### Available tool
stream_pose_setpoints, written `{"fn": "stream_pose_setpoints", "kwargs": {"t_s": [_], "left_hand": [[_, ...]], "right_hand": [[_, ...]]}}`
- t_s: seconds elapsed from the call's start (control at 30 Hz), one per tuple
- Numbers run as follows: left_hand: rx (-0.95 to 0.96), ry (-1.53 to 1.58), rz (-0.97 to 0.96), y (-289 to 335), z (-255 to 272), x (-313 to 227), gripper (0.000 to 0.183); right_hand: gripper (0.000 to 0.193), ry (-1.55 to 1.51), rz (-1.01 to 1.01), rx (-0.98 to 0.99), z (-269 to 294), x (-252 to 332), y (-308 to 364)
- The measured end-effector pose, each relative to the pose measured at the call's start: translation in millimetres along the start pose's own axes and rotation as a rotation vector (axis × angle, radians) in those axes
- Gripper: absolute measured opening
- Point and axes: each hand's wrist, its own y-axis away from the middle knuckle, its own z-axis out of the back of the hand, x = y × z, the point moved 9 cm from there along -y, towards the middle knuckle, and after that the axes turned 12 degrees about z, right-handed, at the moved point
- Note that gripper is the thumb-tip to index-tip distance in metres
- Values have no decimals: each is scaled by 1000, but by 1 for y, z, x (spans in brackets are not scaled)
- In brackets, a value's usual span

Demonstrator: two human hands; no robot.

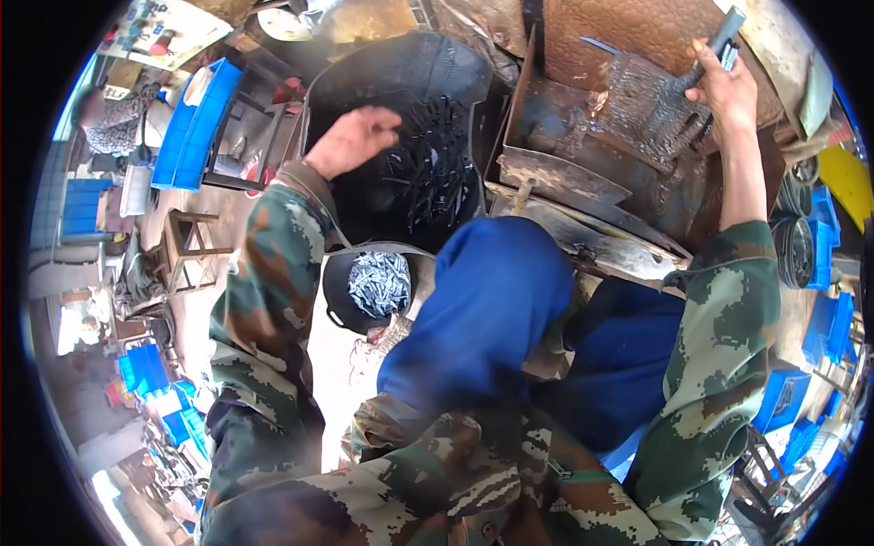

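Camouflage jacket (410,464) closest, its sleeves reaching forward on both sides; blue trousers (501,287) beyond it, knees bent.

Work surface: rusty brown metal tray (551,114), front right, raised edges, wet and oily-looking. Dark, slick block (642,105) in it; thin bluish strip (599,45) behind that. Scorched, worn plates (583,214) along the near side.

Right hand (728,96) above the tray's far right part, fingers wrapped round a grey rod (726,35), whose upper end sticks out past the grip. Left hand (357,139) over a large black tub (391,68), left of the tray; fingers loosely bent, apparently released, nothing seen between them. Dark slender pieces (432,168) lie heaped in the tub, just beside that hand. Nearer the body, a small black bucket (339,305) of silvery parts (380,284) on the pale floor.

Room: cluttered workshop. Left, a blue bin (193,127) on a dark frame, wooden stool (193,244), another person (116,120) farther back. Right, dark ring-shaped stacks (794,250) beside blue crates (824,223); yellow panel (847,182) at the rim.

Writing: any markings on bins or crates too small and blurred to read.
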Motion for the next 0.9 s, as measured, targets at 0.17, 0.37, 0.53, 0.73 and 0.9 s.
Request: {"fn": "stream_pose_setpoints", "kwargs": {"t_s": [0.17,0.37,0.53,0.73,0.9], "left_hand": [[64,-165,129,5,-52,64,40],[215,-209,314,-1,-105,97,47],[128,-171,241,-5,-124,92,41],[72,21,322,-12,-133,103,31],[161,259,528,-7,-144,118,37]], "right_hand": [[29,2,-12,-19,5,-1,0],[28,47,-28,-5,4,1,0],[30,31,-25,-8,8,-3,-3],[34,21,-12,6,7,-2,-4],[33,31,-12,2,8,0,-2]]}}
